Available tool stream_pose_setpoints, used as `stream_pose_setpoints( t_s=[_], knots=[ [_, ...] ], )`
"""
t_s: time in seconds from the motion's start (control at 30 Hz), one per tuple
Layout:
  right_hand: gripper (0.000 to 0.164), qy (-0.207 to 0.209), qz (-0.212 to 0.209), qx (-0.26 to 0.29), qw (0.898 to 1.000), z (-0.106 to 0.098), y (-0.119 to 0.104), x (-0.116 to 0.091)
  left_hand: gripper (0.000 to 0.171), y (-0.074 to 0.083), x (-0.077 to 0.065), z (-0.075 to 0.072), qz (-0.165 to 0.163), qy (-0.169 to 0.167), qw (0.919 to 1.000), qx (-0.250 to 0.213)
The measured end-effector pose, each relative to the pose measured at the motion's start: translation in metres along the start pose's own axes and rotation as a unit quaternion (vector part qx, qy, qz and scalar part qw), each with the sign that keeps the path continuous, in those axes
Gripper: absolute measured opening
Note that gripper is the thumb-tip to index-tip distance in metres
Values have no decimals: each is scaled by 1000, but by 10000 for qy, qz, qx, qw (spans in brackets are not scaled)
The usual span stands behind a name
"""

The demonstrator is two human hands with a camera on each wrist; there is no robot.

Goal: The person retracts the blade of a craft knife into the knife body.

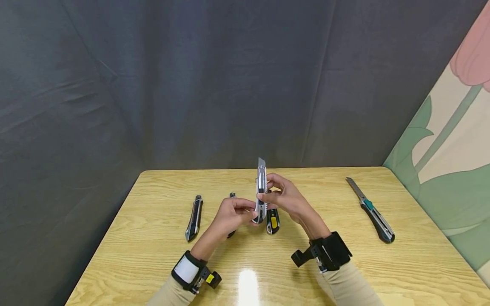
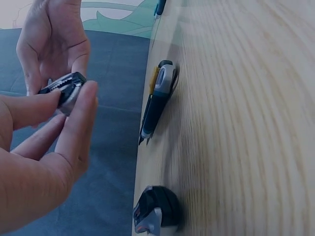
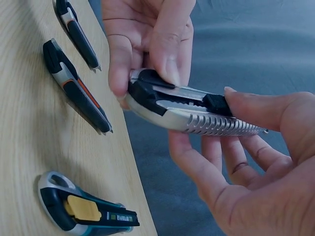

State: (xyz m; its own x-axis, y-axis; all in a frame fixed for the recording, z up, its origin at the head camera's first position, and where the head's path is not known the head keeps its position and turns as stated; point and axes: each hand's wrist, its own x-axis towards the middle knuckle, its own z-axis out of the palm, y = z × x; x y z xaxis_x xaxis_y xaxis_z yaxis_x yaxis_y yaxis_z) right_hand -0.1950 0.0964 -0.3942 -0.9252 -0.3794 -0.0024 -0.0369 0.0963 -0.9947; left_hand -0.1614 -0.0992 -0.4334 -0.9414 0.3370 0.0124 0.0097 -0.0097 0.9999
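Both hands hold a silver snap-off utility knife [image 1: 262, 180] above the table, its blade sticking out at the top. My left hand [image 1: 229, 216] pinches the black-capped lower end between thumb and fingers. Higher up, my right hand [image 1: 289, 199] grips the body, its thumb on the black slider [image 3: 216, 104] and its fingers beneath the ribbed edge. Behind the hands lies a dark utility knife with a yellow slider [image 1: 273, 222], partly covered in the head view. Another black knife [image 1: 232, 195] is mostly hidden by the left hand; the right wrist view shows its orange stripe [image 3: 87, 93].
On the wooden table [image 1: 153, 255], a black and grey utility knife [image 1: 194, 218] lies to the left. Far right lies one with a teal slider [image 1: 370, 210] and its long blade out. A dark curtain [image 1: 229, 85] hangs behind the table, a flower-patterned cloth [image 1: 451, 170] at right.
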Motion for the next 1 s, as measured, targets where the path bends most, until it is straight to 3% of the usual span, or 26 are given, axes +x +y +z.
stream_pose_setpoints(
  t_s=[0.17, 0.47, 0.73, 0.87, 1.0],
  knots=[
    [39, -86, -24, 88, 9999, 0, 1, -2, 22, 0, -2, -1, 106, -89, 9999, 31],
    [48, -256, -165, 35, 9995, -1, -4, 0, 22, 3, -1, -1, 147, 36, 9999, -23],
    [54, -227, -257, -96, 9994, 0, -8, 0, 26, 33, -10, 3, 109, -66, 9999, 86],
    [54, -276, -306, -106, 9991, 1, -5, 0, 26, 32, -11, 1, 0, -32, 9998, 181],
    [54, -361, -423, -207, 9982, 3, -2, 2, 26, 19, -7, -4, -21, -36, 9998, 204]
  ],
)
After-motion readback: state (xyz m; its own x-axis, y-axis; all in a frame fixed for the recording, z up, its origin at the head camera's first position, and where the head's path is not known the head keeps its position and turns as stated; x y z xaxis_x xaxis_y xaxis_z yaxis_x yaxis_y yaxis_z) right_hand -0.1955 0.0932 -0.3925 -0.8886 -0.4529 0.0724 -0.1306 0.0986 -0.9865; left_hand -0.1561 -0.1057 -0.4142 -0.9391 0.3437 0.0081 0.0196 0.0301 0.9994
